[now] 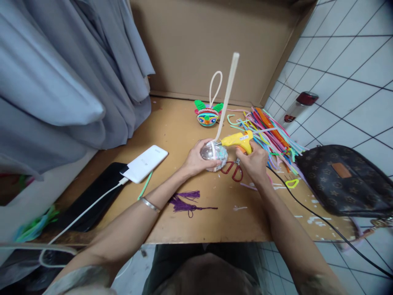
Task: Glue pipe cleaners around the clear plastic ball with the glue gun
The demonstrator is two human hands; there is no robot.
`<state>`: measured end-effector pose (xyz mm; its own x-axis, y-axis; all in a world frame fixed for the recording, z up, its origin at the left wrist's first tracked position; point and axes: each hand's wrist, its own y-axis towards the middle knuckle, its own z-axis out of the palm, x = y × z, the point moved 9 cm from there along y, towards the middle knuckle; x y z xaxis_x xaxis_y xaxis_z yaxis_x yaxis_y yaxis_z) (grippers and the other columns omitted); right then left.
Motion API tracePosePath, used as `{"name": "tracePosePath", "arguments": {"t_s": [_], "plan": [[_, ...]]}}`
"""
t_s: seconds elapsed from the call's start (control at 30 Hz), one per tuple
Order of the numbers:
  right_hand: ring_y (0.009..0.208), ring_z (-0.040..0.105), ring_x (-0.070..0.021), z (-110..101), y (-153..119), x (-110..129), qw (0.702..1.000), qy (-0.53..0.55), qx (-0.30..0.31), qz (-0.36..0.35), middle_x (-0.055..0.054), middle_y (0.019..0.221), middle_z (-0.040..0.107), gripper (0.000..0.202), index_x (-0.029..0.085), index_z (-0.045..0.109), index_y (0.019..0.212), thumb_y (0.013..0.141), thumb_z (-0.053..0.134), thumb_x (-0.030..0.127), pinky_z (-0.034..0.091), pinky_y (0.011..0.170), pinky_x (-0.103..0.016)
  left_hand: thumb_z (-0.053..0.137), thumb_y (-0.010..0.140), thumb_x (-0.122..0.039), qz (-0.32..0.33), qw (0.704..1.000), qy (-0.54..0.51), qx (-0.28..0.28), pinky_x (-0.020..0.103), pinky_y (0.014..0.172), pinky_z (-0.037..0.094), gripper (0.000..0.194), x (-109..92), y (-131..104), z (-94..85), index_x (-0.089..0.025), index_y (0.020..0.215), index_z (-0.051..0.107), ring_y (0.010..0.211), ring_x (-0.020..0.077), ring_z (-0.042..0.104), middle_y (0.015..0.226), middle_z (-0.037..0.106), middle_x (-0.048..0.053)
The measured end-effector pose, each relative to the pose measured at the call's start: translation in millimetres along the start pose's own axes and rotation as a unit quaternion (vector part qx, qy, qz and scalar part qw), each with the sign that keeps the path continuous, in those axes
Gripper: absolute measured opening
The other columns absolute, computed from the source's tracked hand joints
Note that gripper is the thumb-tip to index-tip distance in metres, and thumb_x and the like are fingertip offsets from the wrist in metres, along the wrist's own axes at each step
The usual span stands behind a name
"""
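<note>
One clear, rounded ball (214,156), wrapped in a pale strip (227,96) that sticks up tall, sits inside the left hand's grip (198,157), above the table (190,180); right of it, the right hand's grip (252,155) clasps a yellow glue gun (237,141), nozzle at the ball.

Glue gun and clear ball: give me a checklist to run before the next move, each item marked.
1. Left hand holding the clear ball: ok.
2. Right hand gripping the yellow glue gun: ok.
3. Nozzle directed at the ball: ok.
4. Glue hot and flowing: cannot tell.
5. Red scissor handles well away from the work: not ok, close beside it.
6. Purple tassels apart from the ball: ok.
</note>
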<state>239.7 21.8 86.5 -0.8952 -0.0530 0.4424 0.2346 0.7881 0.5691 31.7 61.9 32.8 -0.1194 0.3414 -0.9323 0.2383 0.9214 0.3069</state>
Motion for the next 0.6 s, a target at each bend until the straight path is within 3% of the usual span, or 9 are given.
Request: {"name": "tracePosePath", "arguments": {"t_s": [0.6], "plan": [[0.053, 0.032, -0.0106, -1.3, 3.8, 1.5, 0.999, 0.038, 0.024, -0.006, 0.004, 0.055, 0.042, 0.027, 0.022, 0.049, 0.061, 0.066, 0.053, 0.048, 0.027, 0.056, -0.027, 0.087, 0.054, -0.036, -0.014, 1.0, -0.015, -0.002, 0.045, 0.109, 0.046, 0.082, 6.8, 1.2, -1.5, -0.016, 0.129, 0.058, 0.12, 0.0289, 0.062, 0.129, 0.065, 0.012]]}}
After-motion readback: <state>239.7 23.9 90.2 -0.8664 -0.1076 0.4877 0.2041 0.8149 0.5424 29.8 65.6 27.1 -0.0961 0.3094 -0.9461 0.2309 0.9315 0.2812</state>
